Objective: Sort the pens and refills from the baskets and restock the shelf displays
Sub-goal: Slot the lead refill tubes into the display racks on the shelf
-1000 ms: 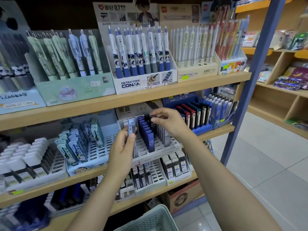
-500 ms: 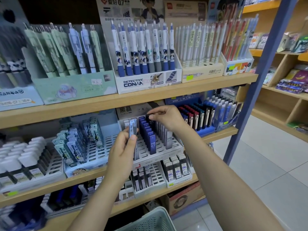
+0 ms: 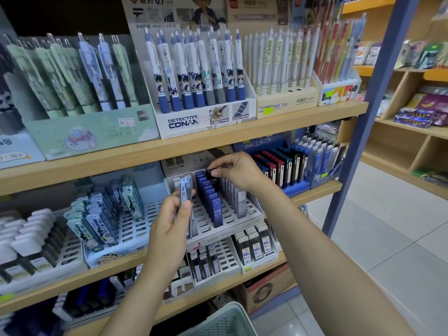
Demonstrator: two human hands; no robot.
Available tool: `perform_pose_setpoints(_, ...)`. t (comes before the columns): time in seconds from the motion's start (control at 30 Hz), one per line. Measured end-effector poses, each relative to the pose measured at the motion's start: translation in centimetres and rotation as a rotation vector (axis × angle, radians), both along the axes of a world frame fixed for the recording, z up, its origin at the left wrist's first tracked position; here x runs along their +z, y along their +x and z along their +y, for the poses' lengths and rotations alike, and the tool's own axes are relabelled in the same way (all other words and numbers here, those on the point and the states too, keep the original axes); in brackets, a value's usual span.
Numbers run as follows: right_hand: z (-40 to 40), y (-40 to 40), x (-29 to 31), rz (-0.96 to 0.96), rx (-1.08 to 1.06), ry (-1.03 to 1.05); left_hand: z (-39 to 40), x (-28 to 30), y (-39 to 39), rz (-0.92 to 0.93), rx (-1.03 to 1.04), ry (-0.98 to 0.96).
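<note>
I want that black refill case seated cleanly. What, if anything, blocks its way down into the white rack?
Nothing visible does. The right hand pinches the black refill case at the back of the white rack, behind the blue cases. The slot beneath is hidden.

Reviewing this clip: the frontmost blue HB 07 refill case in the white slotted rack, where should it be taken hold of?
Pinch the blue HB 07 case by its top end, coming from above and the front. It stands upright in the rack; its foot is slotted and another case crowds behind.
</note>
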State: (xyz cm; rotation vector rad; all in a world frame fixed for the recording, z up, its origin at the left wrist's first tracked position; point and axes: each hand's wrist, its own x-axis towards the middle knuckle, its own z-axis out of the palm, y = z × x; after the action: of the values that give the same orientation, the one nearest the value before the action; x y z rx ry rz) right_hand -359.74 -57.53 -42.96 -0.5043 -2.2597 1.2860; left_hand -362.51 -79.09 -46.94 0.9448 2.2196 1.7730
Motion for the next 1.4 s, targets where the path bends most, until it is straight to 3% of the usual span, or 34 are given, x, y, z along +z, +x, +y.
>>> perform_pose_setpoints(0.37, -0.3, -0.7, -0.2, 0.012, -0.046, -0.103, 0.0, -0.2, -0.3, 0.024, -0.015, 0.032)
perform_pose_setpoints(0.63, -0.3, -0.3, -0.4, 0.002, -0.034, -0.049, 0.2, -0.9, -0.8, 0.028, -0.018, 0.049)
perform_pose_setpoints(0.87, -0.8, 2.1, -0.2, -0.043, 0.026, 0.171, 0.3, -1.2, -1.1, 0.017, -0.026, 0.074)
perform_pose_setpoints(1.03, -2.2, 3.6, -1.1, -0.279, 0.041, 0.336, 0.5, -1.4, -1.4, 0.012, -0.036, 0.077)
perform_pose_setpoints(1.2, -3.0, 3.5, -0.4, -0.355, 0.03, 0.357, 0.4, -0.9, -1.2, 0.009, -0.046, 0.042)
perform_pose_setpoints(1.3, -4.0, 4.2, -0.1, -0.244, 0.014, 0.33, -0.1, 0.1, -1.1, 0.008, -0.074, 0.012)
perform_pose_setpoints(1.4, -5.9, 5.3, 0.1, 0.075, -0.065, 0.331, -0.8, 1.2, -0.7, -0.022, -0.044, 0.017)
